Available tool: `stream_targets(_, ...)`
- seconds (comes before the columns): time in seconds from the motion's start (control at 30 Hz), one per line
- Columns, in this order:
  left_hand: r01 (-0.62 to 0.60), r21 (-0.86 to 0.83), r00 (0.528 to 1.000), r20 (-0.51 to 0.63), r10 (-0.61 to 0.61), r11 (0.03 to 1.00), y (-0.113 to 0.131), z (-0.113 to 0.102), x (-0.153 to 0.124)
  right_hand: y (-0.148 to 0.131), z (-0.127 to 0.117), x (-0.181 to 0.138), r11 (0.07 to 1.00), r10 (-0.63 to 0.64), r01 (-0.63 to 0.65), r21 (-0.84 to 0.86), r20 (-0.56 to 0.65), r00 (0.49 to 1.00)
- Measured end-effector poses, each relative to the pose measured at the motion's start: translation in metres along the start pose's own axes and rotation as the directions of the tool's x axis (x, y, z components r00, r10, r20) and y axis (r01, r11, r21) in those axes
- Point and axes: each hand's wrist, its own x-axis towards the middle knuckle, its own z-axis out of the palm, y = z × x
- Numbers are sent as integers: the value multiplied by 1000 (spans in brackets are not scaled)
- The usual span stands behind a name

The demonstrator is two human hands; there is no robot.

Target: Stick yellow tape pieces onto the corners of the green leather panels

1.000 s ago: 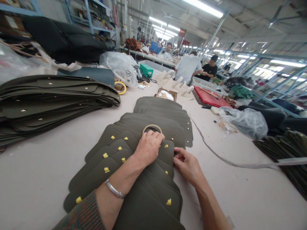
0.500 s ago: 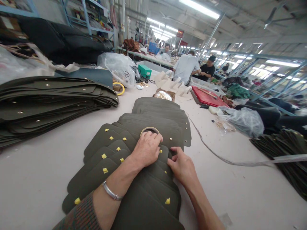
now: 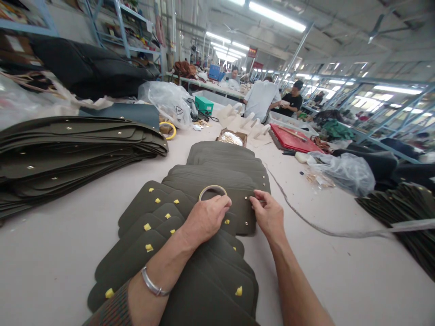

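My left hand [image 3: 207, 219] is closed, its fingertips at the lower right rim of a yellow tape roll [image 3: 201, 194] above the panels. My right hand [image 3: 270, 215] pinches the right edge of a dark green panel [image 3: 239, 209], with thumb and finger close to a small metal stud [image 3: 246, 198]. A second stud [image 3: 247, 223] shows nearer me on this panel. Overlapping dark green panels [image 3: 200, 285] fan out beneath both forearms, several bearing small yellow tape pieces [image 3: 147, 226]. Further back, more overlapped panels [image 3: 220, 156] lie without tape.
A thick panel stack [image 3: 74, 154] stands on the left, another stack [image 3: 404, 222] at the right edge. Beyond the panels are a box of small metal parts [image 3: 232, 138], another yellow tape roll [image 3: 168, 131], and a red board [image 3: 294, 138]. A grey cord [image 3: 306, 225] crosses the table's right side.
My right hand has moved up and slightly right. The panel beside it now shows its right end and two studs. My left hand has shifted slightly down, uncovering more of the tape roll.
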Motion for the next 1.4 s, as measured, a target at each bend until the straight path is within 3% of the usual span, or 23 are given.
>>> stream_targets(0.1,-67,-64,997,-38,64,996,-1,-1,-1,2,-3,-11,994,-12,11,111,5,1000)
stream_targets(0.17,-97,-57,995,-30,95,994,0,-3,-2,-1,-8,-24,978,-38,12,210,122,992)
stream_targets(0.23,-100,-30,995,-3,100,995,3,-3,-3,-6,-12,-34,962,-137,72,264,235,962)
stream_targets(0.3,-101,-3,994,30,101,995,5,-3,-3,-11,-14,-39,942,-276,204,268,266,924)
stream_targets(0.4,-107,31,991,83,104,994,8,-1,-4,-17,-13,-39,891,-437,379,248,248,865)
stream_targets(0.53,-101,68,989,120,93,993,10,2,-4,-18,-8,-40,846,-530,496,193,223,818)
stream_targets(0.77,-70,64,994,94,63,996,11,5,-5,-14,0,-46,818,-575,574,32,90,813)
stream_targets(0.87,-85,78,994,75,79,993,11,5,-4,-17,1,-50,875,-484,484,20,64,873)
stream_targets(0.97,-137,105,990,38,134,985,12,7,-3,-22,1,-52,970,-178,154,189,116,977)
stream_targets(1.0,-155,116,988,17,154,981,13,8,-2,-23,1,-52,960,-52,3,281,169,984)
stream_targets(1.07,-185,135,982,-24,190,973,14,10,-2,-24,1,-50,862,135,-256,438,289,948)
stream_targets(1.13,-202,147,975,-57,213,968,16,13,-1,-22,1,-48,750,227,-399,527,362,904)
stream_targets(1.23,-215,142,970,-83,228,966,17,17,1,-23,-1,-46,678,284,-464,570,379,881)
stream_targets(1.4,-190,142,973,-106,206,972,18,20,2,-33,-5,-48,827,210,-300,475,234,949)
